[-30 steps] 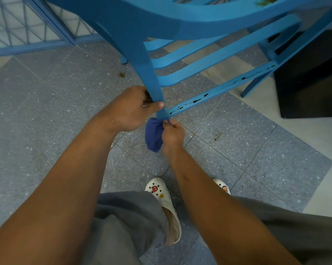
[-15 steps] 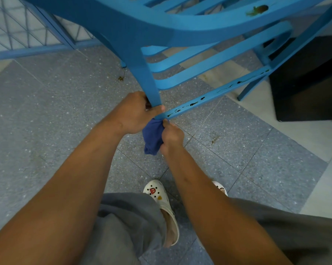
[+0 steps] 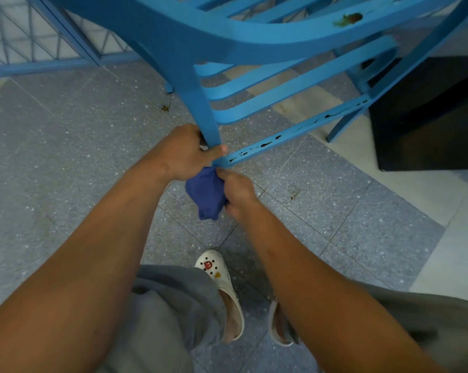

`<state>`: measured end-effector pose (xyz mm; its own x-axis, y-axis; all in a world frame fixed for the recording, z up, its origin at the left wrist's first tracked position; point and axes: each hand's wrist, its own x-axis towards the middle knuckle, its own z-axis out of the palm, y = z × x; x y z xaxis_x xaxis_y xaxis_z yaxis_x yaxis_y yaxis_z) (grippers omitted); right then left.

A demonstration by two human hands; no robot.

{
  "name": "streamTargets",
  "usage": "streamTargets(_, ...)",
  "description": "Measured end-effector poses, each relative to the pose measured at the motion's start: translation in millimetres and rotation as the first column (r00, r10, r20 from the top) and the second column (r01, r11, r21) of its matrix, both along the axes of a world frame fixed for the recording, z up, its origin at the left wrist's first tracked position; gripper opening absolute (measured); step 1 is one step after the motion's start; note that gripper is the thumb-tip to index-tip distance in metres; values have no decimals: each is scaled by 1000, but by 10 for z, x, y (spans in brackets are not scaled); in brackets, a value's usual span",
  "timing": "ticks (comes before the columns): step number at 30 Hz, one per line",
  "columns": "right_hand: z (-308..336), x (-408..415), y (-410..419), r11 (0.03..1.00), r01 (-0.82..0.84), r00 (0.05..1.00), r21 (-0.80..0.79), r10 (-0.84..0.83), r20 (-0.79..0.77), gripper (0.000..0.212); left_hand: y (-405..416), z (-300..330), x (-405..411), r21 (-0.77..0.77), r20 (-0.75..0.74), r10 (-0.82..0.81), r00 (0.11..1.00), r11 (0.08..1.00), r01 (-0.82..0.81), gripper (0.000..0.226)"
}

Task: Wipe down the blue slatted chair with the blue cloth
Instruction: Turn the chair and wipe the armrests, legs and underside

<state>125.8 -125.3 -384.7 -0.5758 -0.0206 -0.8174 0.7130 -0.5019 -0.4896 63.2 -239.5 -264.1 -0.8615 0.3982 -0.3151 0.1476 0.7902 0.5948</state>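
The blue slatted chair (image 3: 254,41) is tipped toward me and fills the top of the view. My left hand (image 3: 184,152) grips its near leg just above the corner where a chipped rail (image 3: 294,133) with dark marks joins it. Directly below that corner, my right hand (image 3: 237,191) holds the bunched dark blue cloth (image 3: 206,195) against the foot of the leg. A brown-green stain (image 3: 347,19) shows on the curved top rail.
A black box (image 3: 429,117) stands on the floor at the right, behind the chair. A blue metal grille (image 3: 39,36) runs along the back left. My white clogs (image 3: 222,289) and grey trousers are at the bottom, on grey speckled tiles.
Both hands and the cloth have stayed at the same corner of the chair leg. The chair has tipped a little further, so more of the stained top rail shows.
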Motion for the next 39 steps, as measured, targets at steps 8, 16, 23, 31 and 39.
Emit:
streamTargets(8,333,-65,616,696,-220,857,683,472,-206,19,23,12,66,44,7,92,996,995,-93,23)
streamTargets(16,198,-285,738,417,-138,813,899,566,-137,24,54,21,107,68,0,144,990,987,-144,22)
streamTargets(23,85,-273,414,182,-157,740,971,672,-6,17,55,42,79,60,61,151,987,986,-154,29)
streamTargets(31,121,-311,726,175,-115,776,978,630,-22,17,44,30,56,5,77,127,989,992,-128,39)
streamTargets(39,178,-192,302,77,-182,664,980,745,65,24,71,67,107,18,48,151,987,988,-152,32)
